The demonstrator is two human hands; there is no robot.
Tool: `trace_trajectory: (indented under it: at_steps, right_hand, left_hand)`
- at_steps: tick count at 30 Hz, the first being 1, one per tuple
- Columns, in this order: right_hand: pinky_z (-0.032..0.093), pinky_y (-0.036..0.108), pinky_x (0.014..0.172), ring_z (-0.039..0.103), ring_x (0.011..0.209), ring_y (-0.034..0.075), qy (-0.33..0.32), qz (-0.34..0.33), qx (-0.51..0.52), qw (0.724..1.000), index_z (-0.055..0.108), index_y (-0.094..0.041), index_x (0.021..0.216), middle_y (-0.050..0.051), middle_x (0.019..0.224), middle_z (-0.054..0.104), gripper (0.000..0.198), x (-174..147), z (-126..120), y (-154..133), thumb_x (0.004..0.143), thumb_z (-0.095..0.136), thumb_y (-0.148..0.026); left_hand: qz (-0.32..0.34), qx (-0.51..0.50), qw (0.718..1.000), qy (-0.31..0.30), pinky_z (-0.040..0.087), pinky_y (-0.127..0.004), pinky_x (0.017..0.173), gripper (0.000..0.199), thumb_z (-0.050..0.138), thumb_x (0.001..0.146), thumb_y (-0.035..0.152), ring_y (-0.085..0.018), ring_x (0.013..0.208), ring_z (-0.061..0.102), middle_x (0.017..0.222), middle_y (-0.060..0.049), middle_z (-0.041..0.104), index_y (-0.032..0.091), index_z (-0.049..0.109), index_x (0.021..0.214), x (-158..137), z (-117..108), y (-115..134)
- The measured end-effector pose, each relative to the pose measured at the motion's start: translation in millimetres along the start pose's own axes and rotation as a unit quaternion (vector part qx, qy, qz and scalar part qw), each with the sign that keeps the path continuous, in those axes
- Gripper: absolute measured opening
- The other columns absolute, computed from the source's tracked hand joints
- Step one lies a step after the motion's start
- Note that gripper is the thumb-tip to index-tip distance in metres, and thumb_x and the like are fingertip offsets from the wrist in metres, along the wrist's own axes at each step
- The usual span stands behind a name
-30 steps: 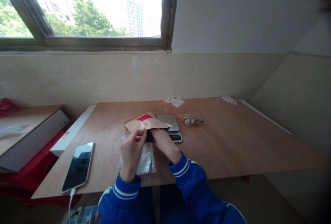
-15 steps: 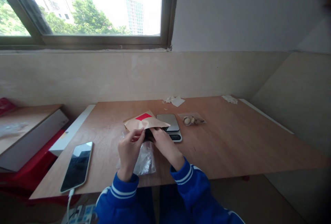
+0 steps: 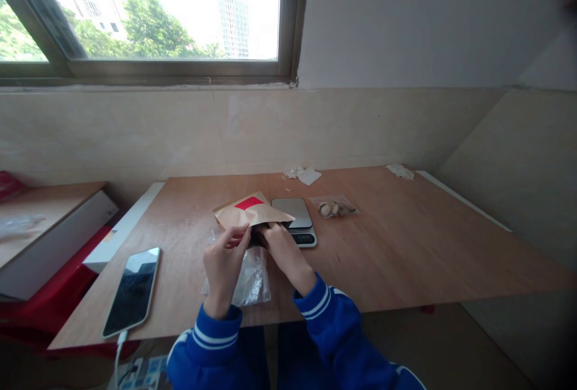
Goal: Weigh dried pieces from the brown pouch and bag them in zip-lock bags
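Observation:
A brown paper bag [image 3: 234, 214] with a red label lies with its mouth toward me, partly over the left side of a kitchen scale [image 3: 303, 216]. My left hand [image 3: 225, 258] pinches the upper edge of the bag's mouth between thumb and fingers. The fingers of my right hand [image 3: 283, 252] reach inside the dark mouth; their tips are hidden there, so what they touch does not show. Under my hands lies a clear plastic bag [image 3: 255, 279]. Right of the scale rests a small clear bag of brownish, rounded pieces [image 3: 334, 207].
A phone [image 3: 133, 294] with a white charging cable [image 3: 119, 354] lies at the table's left edge. Crumpled tissue and a white paper piece [image 3: 309, 176] are at the back, more tissue [image 3: 400, 172] at the far right. A power strip [image 3: 144, 372] sits below the table.
Hardly anything differs: the view has shifted slightly. My left hand still pinches the bag's edge, and my right fingers stay inside its mouth.

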State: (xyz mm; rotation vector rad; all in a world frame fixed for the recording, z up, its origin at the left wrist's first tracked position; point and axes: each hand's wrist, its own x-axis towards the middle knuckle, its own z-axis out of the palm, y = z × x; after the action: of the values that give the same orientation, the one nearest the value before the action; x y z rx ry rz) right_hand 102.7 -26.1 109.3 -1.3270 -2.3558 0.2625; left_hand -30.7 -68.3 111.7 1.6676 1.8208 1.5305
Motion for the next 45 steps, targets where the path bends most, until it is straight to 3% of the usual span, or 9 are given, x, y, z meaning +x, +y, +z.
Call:
trace_trajectory:
  at_steps: [7,11,17,25,28,31,34,38,45]
  right_hand:
    - [0.054,0.038,0.091,0.061,0.102,0.023,0.150,0.016,0.054,0.987,0.068,-0.024,0.108,0.008,0.109,0.062,0.029,-26,13,4,0.092,0.049,-0.011]
    - [0.053,0.035,0.093,0.061,0.106,0.022,0.218,0.005,0.099,0.971,0.065,-0.025,0.117,0.008,0.111,0.061,0.030,-40,18,8,0.096,0.044,-0.017]
    - [0.053,0.031,0.092,0.064,0.102,0.019,0.310,0.014,0.148,0.939,0.067,-0.023,0.112,0.007,0.107,0.064,0.028,-54,16,22,0.098,0.043,-0.020]
    - [0.054,0.034,0.090,0.065,0.098,0.019,0.348,0.046,0.201,0.915,0.069,-0.023,0.107,0.008,0.103,0.067,0.024,-51,20,28,0.096,0.047,-0.025]
    - [0.056,0.035,0.086,0.066,0.094,0.020,0.367,0.066,0.256,0.892,0.069,-0.021,0.103,0.009,0.099,0.067,0.021,-47,23,29,0.094,0.051,-0.028]
    - [0.059,0.032,0.077,0.069,0.087,0.019,0.416,0.091,0.309,0.851,0.068,-0.019,0.101,0.009,0.098,0.067,0.019,-50,22,32,0.093,0.054,-0.029]
    - [0.059,0.031,0.072,0.069,0.084,0.019,0.481,0.117,0.284,0.821,0.068,-0.018,0.102,0.009,0.097,0.067,0.019,-55,17,41,0.091,0.057,-0.029]
    - [0.056,0.036,0.080,0.066,0.087,0.022,0.480,0.131,0.213,0.841,0.069,-0.017,0.103,0.011,0.097,0.068,0.025,-50,18,70,0.092,0.053,-0.033]
    - [0.051,0.037,0.088,0.063,0.094,0.021,0.327,0.120,0.147,0.926,0.070,-0.015,0.103,0.012,0.101,0.067,0.035,0,39,123,0.090,0.038,-0.018]
  left_hand:
    - [-0.018,0.007,1.000,0.010,0.049,-0.022,0.061,0.024,0.062,0.082,0.045,-0.014,0.062,0.067,0.074,0.001,0.073,0.025,0.074,0.087,3,1,3]
    - [-0.029,0.000,1.000,0.012,0.049,-0.022,0.061,0.024,0.062,0.081,0.045,-0.014,0.063,0.067,0.075,0.001,0.073,0.025,0.074,0.087,5,0,5]
    - [-0.021,0.016,1.000,0.011,0.048,-0.023,0.062,0.022,0.064,0.081,0.044,-0.015,0.065,0.068,0.078,0.001,0.074,0.026,0.074,0.088,6,3,8]
    - [-0.022,0.039,0.999,0.002,0.047,-0.022,0.061,0.021,0.062,0.081,0.045,-0.015,0.066,0.069,0.077,0.002,0.074,0.028,0.074,0.086,9,7,18]
    - [-0.018,0.048,0.999,0.006,0.047,-0.023,0.062,0.021,0.062,0.082,0.046,-0.016,0.068,0.069,0.076,0.002,0.074,0.028,0.073,0.087,12,8,17]
    - [-0.020,0.059,0.998,0.013,0.047,-0.023,0.063,0.020,0.062,0.081,0.044,-0.016,0.069,0.070,0.077,0.002,0.074,0.029,0.074,0.088,14,6,16]
    - [-0.030,0.071,0.997,0.027,0.046,-0.023,0.061,0.022,0.062,0.081,0.046,-0.016,0.067,0.069,0.074,0.002,0.073,0.029,0.074,0.087,16,3,14]
    - [-0.029,0.065,0.997,0.042,0.046,-0.023,0.059,0.027,0.060,0.081,0.050,-0.016,0.065,0.068,0.070,0.001,0.072,0.028,0.074,0.087,18,-2,11]
    - [-0.002,0.067,0.995,0.070,0.047,-0.024,0.058,0.030,0.059,0.081,0.052,-0.016,0.061,0.067,0.066,0.001,0.071,0.026,0.074,0.084,20,-12,0]
